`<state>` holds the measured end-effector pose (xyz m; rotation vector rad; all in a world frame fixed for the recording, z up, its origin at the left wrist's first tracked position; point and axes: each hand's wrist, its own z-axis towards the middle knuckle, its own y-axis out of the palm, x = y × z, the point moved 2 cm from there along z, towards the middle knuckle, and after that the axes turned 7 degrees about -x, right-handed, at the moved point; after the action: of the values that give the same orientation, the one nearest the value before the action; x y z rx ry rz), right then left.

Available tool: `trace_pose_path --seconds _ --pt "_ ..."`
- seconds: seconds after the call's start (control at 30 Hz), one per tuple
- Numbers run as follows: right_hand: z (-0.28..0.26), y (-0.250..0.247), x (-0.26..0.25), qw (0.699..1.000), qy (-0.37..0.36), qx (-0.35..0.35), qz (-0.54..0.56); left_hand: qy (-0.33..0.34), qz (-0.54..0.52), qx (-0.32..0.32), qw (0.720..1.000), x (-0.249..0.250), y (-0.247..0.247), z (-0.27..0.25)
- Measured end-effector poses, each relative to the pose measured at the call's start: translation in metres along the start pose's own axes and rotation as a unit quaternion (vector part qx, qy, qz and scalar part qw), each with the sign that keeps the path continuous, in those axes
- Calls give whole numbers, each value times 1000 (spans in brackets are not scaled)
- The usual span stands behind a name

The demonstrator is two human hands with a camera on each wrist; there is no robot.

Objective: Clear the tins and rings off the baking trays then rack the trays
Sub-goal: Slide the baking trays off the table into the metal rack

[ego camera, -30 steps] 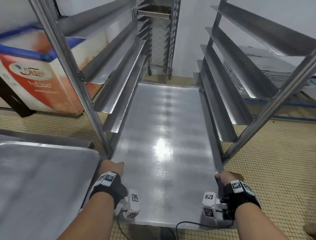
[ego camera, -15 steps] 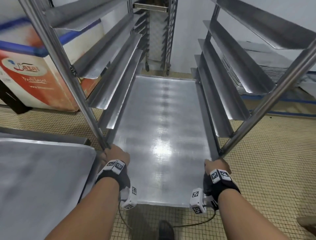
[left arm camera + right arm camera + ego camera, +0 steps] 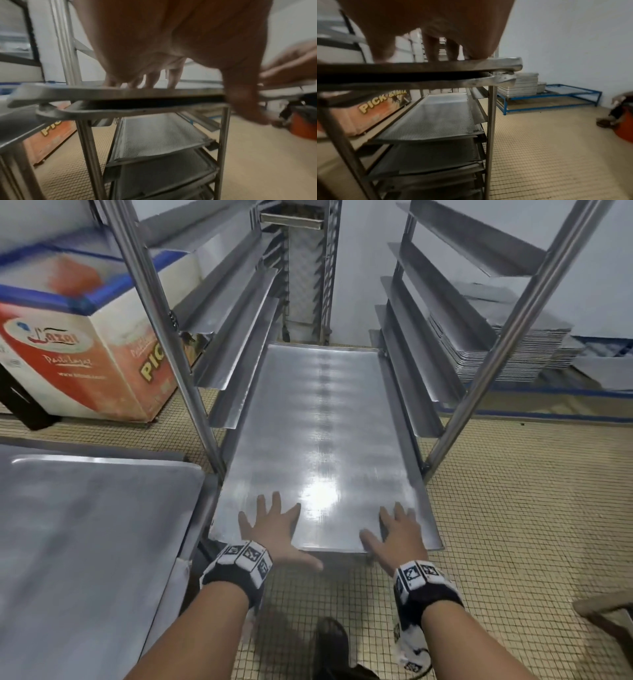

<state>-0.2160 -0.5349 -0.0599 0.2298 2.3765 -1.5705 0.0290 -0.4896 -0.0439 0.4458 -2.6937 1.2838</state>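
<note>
Steel tray (image 3: 322,440) nearly racked, my flat hands on its near end.
Left hand (image 3: 274,529) and right hand (image 3: 394,537) lie spread, gripping nothing; next, I'd push it fully into the rack (image 3: 507,337).

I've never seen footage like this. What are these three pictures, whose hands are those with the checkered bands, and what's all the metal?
No robot here: a person wears one camera on the head and one on each wrist. The head view looks down at the left hand and right hand, both lying flat with fingers spread on the near end of a bare baking tray resting in a steel rack. Nothing is gripped. The wrist views look out from under each palm along the tray's edge and show perforated trays on lower levels. Another tray lies to the left.
</note>
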Motion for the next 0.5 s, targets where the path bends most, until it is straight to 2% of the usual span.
trace_pose_path --seconds 0.1,0.2,0.5 --pt "-16 8 3 995 -87 -7 -43 -3 76 28 997 -1 14 1" --pt "-16 12 9 986 -134 -20 -103 -18 90 82 992 -4 19 7" --pt "18 12 3 976 -130 22 -176 -26 109 110 988 0 5 32"
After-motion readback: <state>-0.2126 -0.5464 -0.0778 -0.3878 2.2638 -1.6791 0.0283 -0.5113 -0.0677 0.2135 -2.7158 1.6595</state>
